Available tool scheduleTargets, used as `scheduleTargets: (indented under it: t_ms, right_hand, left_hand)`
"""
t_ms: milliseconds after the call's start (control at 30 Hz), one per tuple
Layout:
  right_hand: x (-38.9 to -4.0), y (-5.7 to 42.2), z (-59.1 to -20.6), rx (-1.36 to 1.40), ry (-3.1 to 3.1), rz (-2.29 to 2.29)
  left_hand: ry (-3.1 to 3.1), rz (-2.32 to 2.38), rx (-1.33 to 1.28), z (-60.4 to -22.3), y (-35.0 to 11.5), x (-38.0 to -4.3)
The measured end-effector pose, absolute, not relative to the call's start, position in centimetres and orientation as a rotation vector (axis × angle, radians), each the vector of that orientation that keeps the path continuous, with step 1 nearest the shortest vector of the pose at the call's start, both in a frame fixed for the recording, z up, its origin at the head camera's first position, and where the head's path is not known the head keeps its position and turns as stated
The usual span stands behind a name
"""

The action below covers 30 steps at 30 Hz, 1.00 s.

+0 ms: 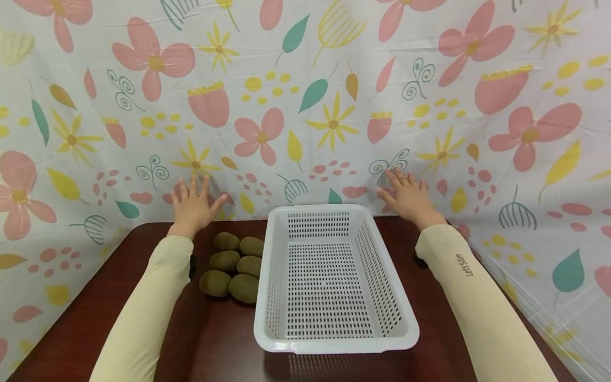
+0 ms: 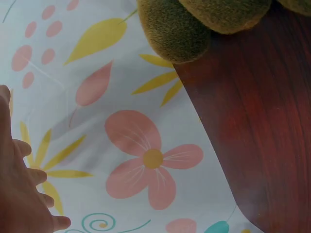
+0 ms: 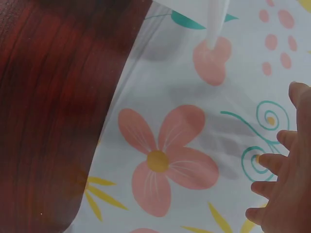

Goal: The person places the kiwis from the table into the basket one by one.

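My left hand is held out with its fingers spread, in front of the flowered cloth and just beyond the kiwis. Nothing is in it. On the other side my right hand is likewise spread and bare, past the far right corner of the basket. Several brown fuzzy kiwis lie grouped in pairs on the table, left of a white plastic basket. The basket has perforated walls and floor, and no fruit shows inside it. In the left wrist view, kiwis appear along the top edge.
A dark red wooden table carries the basket and the kiwis. Behind it and along its sides hangs a white cloth printed with flowers and leaves, meeting the table's far edge.
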State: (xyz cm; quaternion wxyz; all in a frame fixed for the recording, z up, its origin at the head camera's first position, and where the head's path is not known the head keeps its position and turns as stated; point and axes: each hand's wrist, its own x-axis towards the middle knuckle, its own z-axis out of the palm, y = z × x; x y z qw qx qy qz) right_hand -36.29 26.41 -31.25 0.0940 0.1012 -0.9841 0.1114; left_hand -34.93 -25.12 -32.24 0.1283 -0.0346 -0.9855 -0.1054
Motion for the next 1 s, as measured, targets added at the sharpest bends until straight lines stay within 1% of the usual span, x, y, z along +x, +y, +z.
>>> scheduleTargets:
  t_ms: [333, 1000]
  right_hand:
    - [-35.8, 26.1, -30.4, 0.333, -2.905, 0.346]
    - [-35.6, 25.8, -29.4, 0.38, -2.88, 0.383]
  left_hand:
    - [-2.866, -0.318, -0.12, -31.3, -24.5, -34.3]
    - [-2.84, -0.318, -0.121, -30.5, -24.1, -33.6]
